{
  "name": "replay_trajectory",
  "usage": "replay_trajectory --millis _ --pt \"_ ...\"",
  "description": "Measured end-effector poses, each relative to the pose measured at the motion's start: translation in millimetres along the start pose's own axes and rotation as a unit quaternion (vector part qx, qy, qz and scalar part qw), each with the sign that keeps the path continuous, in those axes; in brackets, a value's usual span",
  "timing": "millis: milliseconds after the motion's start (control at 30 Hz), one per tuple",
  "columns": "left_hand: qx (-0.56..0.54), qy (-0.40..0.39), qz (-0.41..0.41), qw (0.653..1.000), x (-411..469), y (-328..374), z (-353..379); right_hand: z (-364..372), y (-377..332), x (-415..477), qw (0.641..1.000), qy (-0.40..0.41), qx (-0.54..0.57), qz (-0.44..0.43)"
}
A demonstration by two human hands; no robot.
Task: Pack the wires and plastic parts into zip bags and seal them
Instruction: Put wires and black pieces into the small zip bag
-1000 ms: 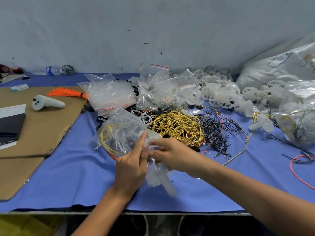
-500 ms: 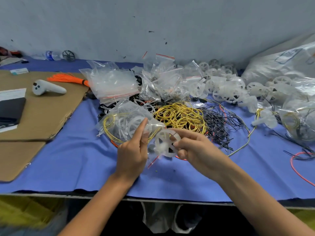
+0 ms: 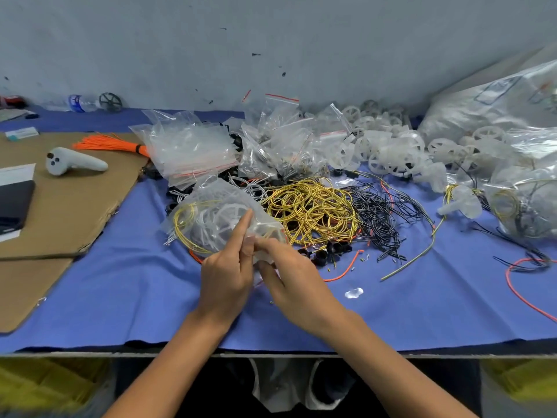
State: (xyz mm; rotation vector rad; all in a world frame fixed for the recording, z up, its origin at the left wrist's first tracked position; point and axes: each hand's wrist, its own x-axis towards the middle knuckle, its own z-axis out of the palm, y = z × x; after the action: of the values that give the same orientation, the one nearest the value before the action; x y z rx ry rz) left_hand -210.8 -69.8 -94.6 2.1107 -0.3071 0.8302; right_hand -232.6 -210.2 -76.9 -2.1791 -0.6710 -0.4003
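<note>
A clear zip bag [image 3: 211, 212] with a yellow wire coil and white plastic wheels inside lies on the blue cloth [image 3: 120, 285]. My left hand [image 3: 226, 273] pinches the bag's mouth edge, index finger stretched up along it. My right hand [image 3: 295, 282] grips the same edge just to the right; the two hands touch there. A pile of loose yellow wire coils [image 3: 313, 209] and black wires [image 3: 379, 218] lies behind the hands. Small black plastic caps [image 3: 325, 251] sit beside my right hand. White plastic wheels [image 3: 391, 152] are heaped at the back.
Empty zip bags [image 3: 190, 149] are stacked at back centre. Filled bags [image 3: 524, 203] lie at the right. A red wire [image 3: 518, 288] curls at the right edge. Cardboard [image 3: 69, 206] on the left carries a white controller [image 3: 72, 161] and an orange wire bundle [image 3: 111, 143].
The white wheel my right hand held half a second ago has gone into the bag. Both hands have closed together on the bag's mouth. The camera has tilted a little.
</note>
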Motion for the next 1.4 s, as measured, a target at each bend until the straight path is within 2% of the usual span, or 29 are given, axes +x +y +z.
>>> replay_trajectory --millis 100,167,233,300,367,433,467,533,600,667,733,867,967,1033,1100,1200,1267,1333,1400 --pt "0.029 -0.009 0.024 0.999 -0.9 -1.1 2.0 -4.5 -0.3 13.1 0.994 -0.023 0.081 0.071" --pt "0.034 -0.007 0.038 0.999 -1.5 0.2 1.2 -2.4 -4.8 18.5 0.994 -0.026 0.086 0.066" --pt "0.019 -0.001 0.038 0.999 -1.1 3.6 -1.1 -0.8 -6.1 19.4 0.999 -0.034 0.035 0.018" --pt "0.002 -0.004 0.034 0.999 -0.8 6.8 -2.5 -0.4 2.2 21.4 0.996 -0.02 -0.082 -0.039" --pt "0.001 -0.008 0.038 0.999 -1.5 8.5 -3.0 0.9 7.4 24.0 0.984 -0.024 -0.17 -0.043" --pt "-0.001 -0.004 0.033 0.999 -1.7 9.6 -3.5 4.2 5.4 26.9 0.981 -0.039 -0.185 -0.033" --pt "-0.002 -0.001 0.032 0.999 -1.2 10.2 -3.7 6.6 3.0 27.8 0.988 -0.035 -0.149 -0.026" --pt "0.01 0.0 0.044 0.999 -0.4 11.5 -3.9 7.3 -4.1 30.1 1.0 -0.011 0.004 0.016" --pt "0.006 -0.014 0.046 0.999 1.9 14.9 -7.5 6.3 -6.2 33.7 0.988 -0.009 0.131 0.082" --pt "0.007 -0.05 0.054 0.997 11.2 21.1 -14.4 6.5 -4.6 38.6 0.974 -0.034 0.183 0.13" --pt "0.027 -0.086 0.058 0.994 25.7 28.6 -20.6 5.1 -6.0 44.9 0.969 -0.062 0.199 0.132" --pt "0.032 -0.124 0.057 0.99 44.6 38.7 -29.6 10.9 -7.2 58.7 0.99 -0.077 0.038 0.112" --pt "0.03 -0.089 0.064 0.993 46.7 34.4 -35.9 17.8 -16.6 74.4 0.998 0.003 -0.042 0.04" --pt "0.021 -0.056 0.042 0.997 46.1 27.1 -36.5 19.1 -20.9 84.0 0.993 -0.005 -0.12 0.016" --pt "-0.004 -0.034 0.001 0.999 44.0 20.6 -33.8 14.0 -21.8 85.3 0.99 -0.061 -0.126 0.022" --pt "-0.046 -0.008 -0.038 0.998 37.2 16.0 -28.5 -13.8 -16.1 70.6 0.987 -0.137 -0.081 -0.014" --pt "-0.056 0.009 -0.054 0.997 31.2 14.5 -23.6 -45.1 -8.9 63.4 0.985 -0.169 -0.034 0.005" --pt "-0.067 0.021 -0.074 0.995 24.4 15.3 -17.4 -78.0 6.4 69.8 0.992 -0.114 -0.024 0.042" --pt "-0.089 0.015 -0.077 0.993 18.9 18.0 -13.3 -108.3 33.1 92.8 0.994 -0.033 -0.07 0.079"
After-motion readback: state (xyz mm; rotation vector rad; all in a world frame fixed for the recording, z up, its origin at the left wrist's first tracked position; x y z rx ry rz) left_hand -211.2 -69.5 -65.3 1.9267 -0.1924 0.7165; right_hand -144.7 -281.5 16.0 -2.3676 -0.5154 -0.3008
